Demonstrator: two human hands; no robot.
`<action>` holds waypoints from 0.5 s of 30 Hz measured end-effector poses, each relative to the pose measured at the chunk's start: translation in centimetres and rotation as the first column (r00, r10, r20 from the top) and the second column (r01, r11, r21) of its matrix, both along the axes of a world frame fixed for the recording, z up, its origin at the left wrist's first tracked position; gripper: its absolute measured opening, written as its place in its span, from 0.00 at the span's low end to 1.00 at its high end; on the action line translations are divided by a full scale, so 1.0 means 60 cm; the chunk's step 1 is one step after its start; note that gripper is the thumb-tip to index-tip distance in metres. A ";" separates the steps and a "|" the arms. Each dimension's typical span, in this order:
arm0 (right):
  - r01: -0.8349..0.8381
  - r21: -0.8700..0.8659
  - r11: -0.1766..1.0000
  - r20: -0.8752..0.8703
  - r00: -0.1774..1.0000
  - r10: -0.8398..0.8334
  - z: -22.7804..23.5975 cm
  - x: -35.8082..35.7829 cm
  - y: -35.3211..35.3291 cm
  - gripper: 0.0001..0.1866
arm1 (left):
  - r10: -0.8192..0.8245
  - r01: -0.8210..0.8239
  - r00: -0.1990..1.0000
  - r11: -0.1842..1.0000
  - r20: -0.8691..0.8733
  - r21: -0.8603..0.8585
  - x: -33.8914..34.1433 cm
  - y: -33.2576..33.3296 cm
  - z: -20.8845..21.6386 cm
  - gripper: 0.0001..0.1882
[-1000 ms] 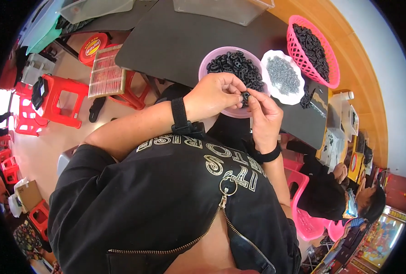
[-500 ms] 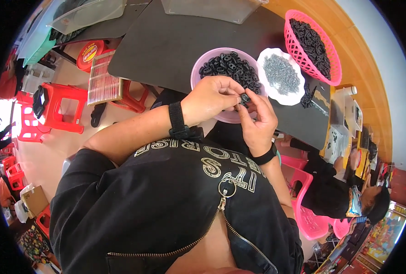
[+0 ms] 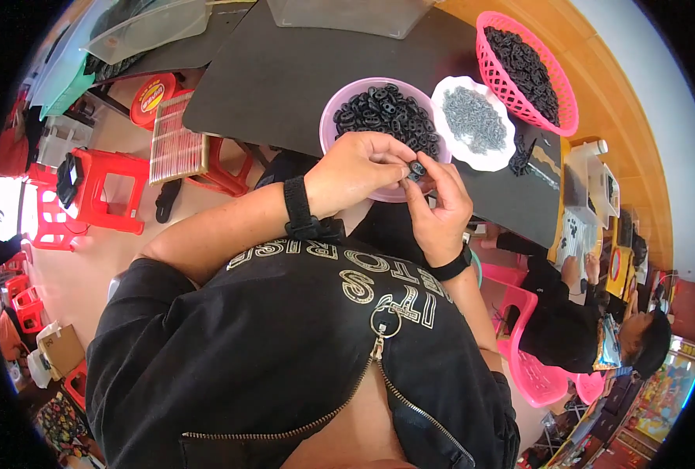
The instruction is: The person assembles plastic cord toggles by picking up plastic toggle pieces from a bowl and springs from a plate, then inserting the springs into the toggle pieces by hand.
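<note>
Between my fingertips is a small black oval part (image 3: 416, 170) with holes, held over the near rim of a pink bowl (image 3: 333, 102). My left hand (image 3: 361, 170) pinches it from the left, thumb against forefinger. From the right, my right hand (image 3: 442, 202) grips the same part between thumb and fingers. Many similar black parts (image 3: 386, 112) fill the bowl. Just right of it, a white scalloped dish (image 3: 494, 162) holds a heap of small grey metal pieces (image 3: 475, 119), too small to name. Both wrists wear black bands.
A pink lattice basket (image 3: 568, 109) of black parts stands at the far right of the dark table (image 3: 285, 70). Clear plastic bins (image 3: 347, 17) sit at its far side. Red stools (image 3: 109, 187) stand at left. A person in black (image 3: 555, 320) works at right.
The black part has turned slightly between my fingertips. Both hands keep their pinch on it. The table and its contents have shifted a little left and up in the view.
</note>
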State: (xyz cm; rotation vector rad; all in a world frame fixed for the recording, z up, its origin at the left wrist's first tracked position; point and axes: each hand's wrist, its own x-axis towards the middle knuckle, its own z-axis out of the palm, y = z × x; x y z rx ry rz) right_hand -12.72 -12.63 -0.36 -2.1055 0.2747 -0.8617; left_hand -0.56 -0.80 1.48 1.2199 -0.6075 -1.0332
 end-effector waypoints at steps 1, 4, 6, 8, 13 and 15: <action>0.000 -0.001 1.000 0.002 1.000 0.000 0.000 -0.003 0.000 0.19 | 0.000 0.000 1.000 1.000 0.002 -0.001 -0.002 0.001 0.001 0.12; 0.009 -0.023 1.000 -0.014 1.000 -0.010 0.000 -0.010 0.000 0.19 | -0.025 0.026 0.995 1.000 -0.092 0.010 -0.006 0.001 0.002 0.12; -0.006 -0.026 1.000 0.007 1.000 0.006 0.002 -0.012 0.002 0.18 | -0.017 0.018 0.999 0.999 -0.037 0.042 -0.007 0.001 0.002 0.11; -0.010 -0.052 0.999 0.014 1.000 0.011 0.004 -0.012 0.001 0.19 | -0.028 0.032 0.998 0.998 -0.057 0.063 -0.007 0.000 0.004 0.10; 0.002 -0.111 0.994 0.028 1.000 0.001 0.006 -0.016 0.003 0.19 | -0.050 0.052 0.998 0.993 -0.023 0.109 -0.012 -0.001 0.013 0.09; 0.007 -0.119 0.993 0.017 1.000 -0.005 0.008 -0.016 0.003 0.17 | -0.059 0.059 0.998 0.991 -0.006 0.124 -0.013 -0.002 0.013 0.09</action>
